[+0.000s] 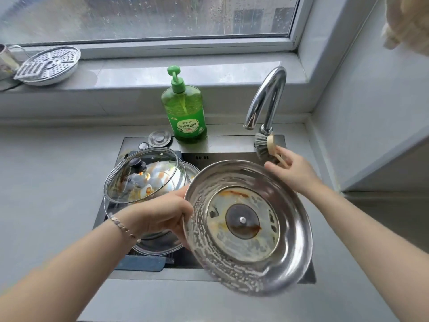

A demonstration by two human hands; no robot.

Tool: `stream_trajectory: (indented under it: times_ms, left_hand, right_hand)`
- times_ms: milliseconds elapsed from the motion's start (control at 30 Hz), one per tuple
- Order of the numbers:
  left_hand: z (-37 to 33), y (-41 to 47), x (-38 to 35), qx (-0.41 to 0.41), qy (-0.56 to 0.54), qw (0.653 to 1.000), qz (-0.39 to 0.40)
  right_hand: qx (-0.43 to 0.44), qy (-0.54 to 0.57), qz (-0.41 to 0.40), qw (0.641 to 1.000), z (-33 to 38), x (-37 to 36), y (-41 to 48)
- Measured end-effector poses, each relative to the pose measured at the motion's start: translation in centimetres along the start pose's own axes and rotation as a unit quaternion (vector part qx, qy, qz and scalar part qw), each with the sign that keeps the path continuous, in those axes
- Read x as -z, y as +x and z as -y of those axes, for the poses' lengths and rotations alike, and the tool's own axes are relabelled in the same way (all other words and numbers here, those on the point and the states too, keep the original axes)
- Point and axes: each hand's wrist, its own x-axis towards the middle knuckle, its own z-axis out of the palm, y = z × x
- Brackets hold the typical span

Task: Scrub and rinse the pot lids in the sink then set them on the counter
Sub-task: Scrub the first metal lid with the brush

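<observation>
Stainless round pot lid, stained, left hand gripping rim over steel sink; right hand pinching beige-handled brush; round glass lid inside sink, apparently unwashed too.

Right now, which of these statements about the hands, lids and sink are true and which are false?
1. The left hand grips the steel lid by its rim. True.
2. The steel lid is spotless. False: orange-brown stains show around its centre.
3. The right hand holds the soap bottle. False: it holds the dish brush; the bottle stands untouched behind the sink.
4. A glass lid rests in the sink. True.
5. Water pours from the faucet. False: no stream shows.
</observation>
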Motion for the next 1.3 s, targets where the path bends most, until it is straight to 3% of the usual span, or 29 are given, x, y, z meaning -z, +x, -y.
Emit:
stream_trajectory:
  times_ms: [67, 200, 400, 600, 767, 933, 1100, 1300]
  left_hand:
    - [0.6, -0.1, -0.6, -0.017, -0.043, 0.999, -0.024]
    - [1.0, 0.3, -2.5, -0.065, -0.070, 0.993, -0.072]
    - [1.1, 0.5, -4.7, -0.094, -0.087, 0.987, -0.094]
    - [1.1, -0.5, -5.2, -0.088, -0.098, 0.988, -0.084]
    - [0.9, 0.0, -4.9, -0.097, -0.087, 0.986, -0.108]
    - [1.4, -0.8, -5.1, -0.069, -0.082, 0.989, -0.101]
    - [1.4, -0.5, -5.0, -0.079, -0.087, 0.984, -0.133]
    - [1.7, -1.3, -4.7, -0.077, -0.141, 0.977, -0.143]
  right_hand:
    - [0.034, -0.117, -0.054, 0.991, -0.1, 0.0, -1.0]
    - [0.078, -0.214, 0.011, 0.974, 0.7, -3.0, -3.9]
    - [0.169, -0.165, 0.029, 0.971, 4.1, -8.5, -9.0]
    - [0.067, -0.208, -0.056, 0.974, 1.1, -5.8, -3.9]
    - [0.224, -0.134, 0.003, 0.965, 3.0, -8.3, -7.9]
    - [0.073, -0.194, -0.019, 0.978, 1.3, -5.9, -3.9]
    - [0.213, -0.152, 0.037, 0.964, 3.8, -8.6, -7.8]
    - [0.074, -0.298, 0.022, 0.952, -0.2, -5.0, -3.0]
